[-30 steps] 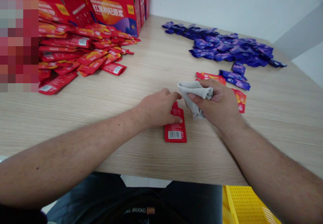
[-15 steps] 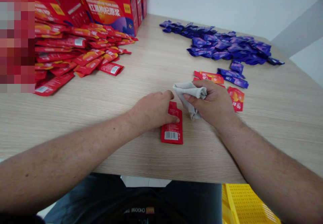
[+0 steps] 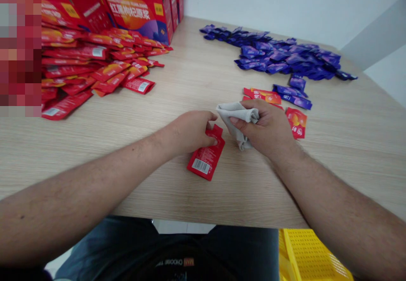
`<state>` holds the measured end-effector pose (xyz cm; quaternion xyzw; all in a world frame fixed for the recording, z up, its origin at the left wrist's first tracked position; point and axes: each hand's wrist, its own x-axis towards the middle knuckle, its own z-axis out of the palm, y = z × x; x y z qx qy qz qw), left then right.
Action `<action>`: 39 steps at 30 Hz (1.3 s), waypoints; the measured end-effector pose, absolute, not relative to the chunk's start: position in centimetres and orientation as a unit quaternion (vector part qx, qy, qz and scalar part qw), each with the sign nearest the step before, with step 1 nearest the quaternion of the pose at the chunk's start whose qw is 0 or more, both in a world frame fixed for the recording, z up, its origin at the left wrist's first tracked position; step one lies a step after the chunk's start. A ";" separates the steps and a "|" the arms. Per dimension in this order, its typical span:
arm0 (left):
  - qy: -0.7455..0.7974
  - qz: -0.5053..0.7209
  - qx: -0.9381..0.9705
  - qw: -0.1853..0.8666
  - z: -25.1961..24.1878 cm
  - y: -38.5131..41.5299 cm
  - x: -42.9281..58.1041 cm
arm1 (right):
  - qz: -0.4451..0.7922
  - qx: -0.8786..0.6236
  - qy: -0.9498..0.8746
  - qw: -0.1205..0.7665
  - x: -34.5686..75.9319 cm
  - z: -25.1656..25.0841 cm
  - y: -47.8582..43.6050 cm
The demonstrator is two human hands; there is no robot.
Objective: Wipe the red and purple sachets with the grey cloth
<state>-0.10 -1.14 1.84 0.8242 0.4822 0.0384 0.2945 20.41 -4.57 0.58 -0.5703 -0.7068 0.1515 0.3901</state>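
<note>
My left hand (image 3: 192, 131) grips the top end of a red sachet (image 3: 205, 156) with its fingers curled; the sachet is tilted, barcode side up, its lower end pointing to the lower left over the wooden table (image 3: 190, 82). My right hand (image 3: 268, 126) is closed on a crumpled grey cloth (image 3: 236, 118), which sits just right of the sachet's top. A few red sachets (image 3: 296, 122) and purple ones (image 3: 293, 96) lie just beyond and to the right of my right hand.
A big pile of red sachets (image 3: 95, 67) covers the left of the table, with red cartons (image 3: 139, 6) standing behind it. A heap of purple sachets (image 3: 279, 55) lies at the far right. A yellow perforated crate (image 3: 311, 257) sits below the table's near edge.
My left hand has closed on the red sachet's top and swung it, so its lower end now points lower left. My right hand with the cloth has hardly moved.
</note>
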 end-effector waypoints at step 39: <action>0.538 0.284 0.556 0.566 -0.7 1.1 -0.2 | 0.019 -0.373 -0.870 0.320 18.9 -0.8 -5.1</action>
